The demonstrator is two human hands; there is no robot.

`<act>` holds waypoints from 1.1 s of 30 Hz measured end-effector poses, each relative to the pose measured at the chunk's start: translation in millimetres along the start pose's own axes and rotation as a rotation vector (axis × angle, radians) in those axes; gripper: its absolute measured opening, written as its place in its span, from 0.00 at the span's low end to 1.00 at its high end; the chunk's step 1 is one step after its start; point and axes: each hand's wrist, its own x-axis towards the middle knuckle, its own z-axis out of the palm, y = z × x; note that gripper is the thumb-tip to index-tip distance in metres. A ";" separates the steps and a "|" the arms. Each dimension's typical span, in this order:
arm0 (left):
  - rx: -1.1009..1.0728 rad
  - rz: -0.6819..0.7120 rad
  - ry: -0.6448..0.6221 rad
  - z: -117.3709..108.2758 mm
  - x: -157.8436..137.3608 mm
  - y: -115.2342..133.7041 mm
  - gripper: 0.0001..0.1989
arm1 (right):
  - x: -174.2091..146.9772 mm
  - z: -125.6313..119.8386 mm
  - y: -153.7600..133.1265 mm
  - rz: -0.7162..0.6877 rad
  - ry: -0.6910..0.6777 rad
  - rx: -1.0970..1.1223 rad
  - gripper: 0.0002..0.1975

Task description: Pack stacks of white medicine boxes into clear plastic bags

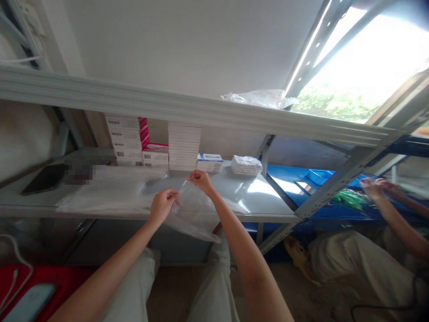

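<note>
A clear plastic bag (197,219) hangs between my hands, its lower part drooping over the front edge of the grey shelf (264,197). The fingers of my left hand (163,203) are pinched on one side of its upper edge. Slightly higher and to the right, my right hand (200,180) pinches the same bag. More clear plastic sheeting (107,190) lies spread on the shelf to the left of my hands. Behind them stand a tall stack of white boxes (184,145), a low stack of blue-and-white boxes (209,163) and a plastic-wrapped white pack (247,165).
White-and-pink boxes (125,141) are stacked at the back left. A dark phone (43,179) lies at the shelf's left end. Overhead runs a shelf beam (150,100) with a plastic bag (258,97) on it. Right of the metal post (318,197), another person's hands (373,188) work near blue trays.
</note>
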 end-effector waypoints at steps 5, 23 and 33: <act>-0.169 -0.070 -0.011 7.2 6.3 -2.3 0.20 | -0.1 -14.0 -1.1 0.020 0.005 -0.006 0.16; 0.553 0.228 0.313 37.1 18.2 3.0 0.12 | -63.7 9.0 -15.5 0.025 0.000 -0.833 0.24; 0.611 0.348 -0.100 94.8 57.5 -12.5 0.20 | -59.0 -0.9 2.4 0.100 -0.185 -0.889 0.26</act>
